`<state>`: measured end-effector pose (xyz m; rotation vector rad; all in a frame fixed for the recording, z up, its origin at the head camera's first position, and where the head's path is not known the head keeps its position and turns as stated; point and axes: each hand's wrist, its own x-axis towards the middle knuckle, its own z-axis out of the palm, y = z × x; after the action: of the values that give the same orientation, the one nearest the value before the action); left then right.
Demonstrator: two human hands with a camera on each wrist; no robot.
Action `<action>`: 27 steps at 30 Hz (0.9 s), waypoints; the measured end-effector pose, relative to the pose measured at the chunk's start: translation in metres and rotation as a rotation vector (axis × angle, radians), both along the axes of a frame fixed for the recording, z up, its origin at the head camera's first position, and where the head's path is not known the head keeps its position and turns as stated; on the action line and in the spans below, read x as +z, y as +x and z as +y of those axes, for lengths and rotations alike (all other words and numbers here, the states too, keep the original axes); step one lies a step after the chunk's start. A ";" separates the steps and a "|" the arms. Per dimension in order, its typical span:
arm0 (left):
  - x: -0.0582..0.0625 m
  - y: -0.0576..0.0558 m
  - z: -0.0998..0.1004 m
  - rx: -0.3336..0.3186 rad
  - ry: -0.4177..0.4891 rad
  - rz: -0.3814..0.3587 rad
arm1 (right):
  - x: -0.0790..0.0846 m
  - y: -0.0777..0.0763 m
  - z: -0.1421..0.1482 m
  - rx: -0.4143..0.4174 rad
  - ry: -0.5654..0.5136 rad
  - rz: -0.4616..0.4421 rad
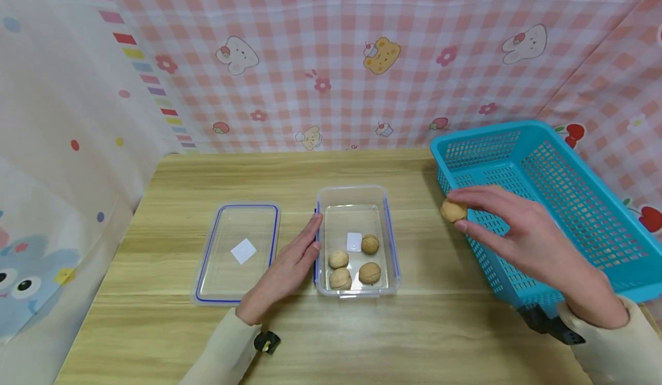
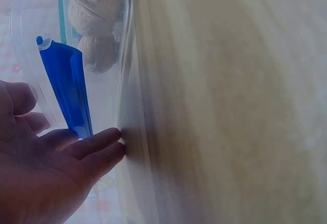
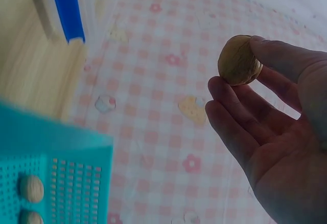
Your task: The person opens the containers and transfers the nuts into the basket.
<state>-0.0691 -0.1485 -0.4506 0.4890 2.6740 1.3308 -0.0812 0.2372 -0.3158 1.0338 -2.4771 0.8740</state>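
Observation:
My right hand (image 1: 517, 230) pinches a walnut (image 1: 454, 211) between thumb and fingers, over the left rim of the turquoise basket (image 1: 538, 125). The same walnut (image 3: 239, 60) shows in the right wrist view, held at the fingertips. A clear plastic box (image 1: 357, 191) stands mid-table with several walnuts (image 1: 369, 273) and a small white square (image 1: 354, 241) at its bottom. Along the box's left side rests my left hand (image 1: 289, 267), its fingers straight and touching the wall. Beside those fingers a blue clip flap (image 2: 69, 86) hangs outward in the left wrist view.
A clear lid (image 1: 219, 253) with a blue seal and a white square (image 1: 243, 251) lies on the wooden table (image 1: 181, 178), left of the box. Walnuts (image 3: 32, 188) sit inside the basket in the right wrist view. A checked cloth (image 1: 289, 86) hangs behind the table.

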 end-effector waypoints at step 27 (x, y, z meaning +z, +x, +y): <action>0.001 0.000 0.000 -0.003 -0.015 -0.003 | -0.017 -0.062 0.091 -0.205 -0.017 -0.238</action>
<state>-0.0686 -0.1484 -0.4495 0.4881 2.6775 1.3090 -0.1437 0.3283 -0.3330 0.6872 -2.7051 1.0002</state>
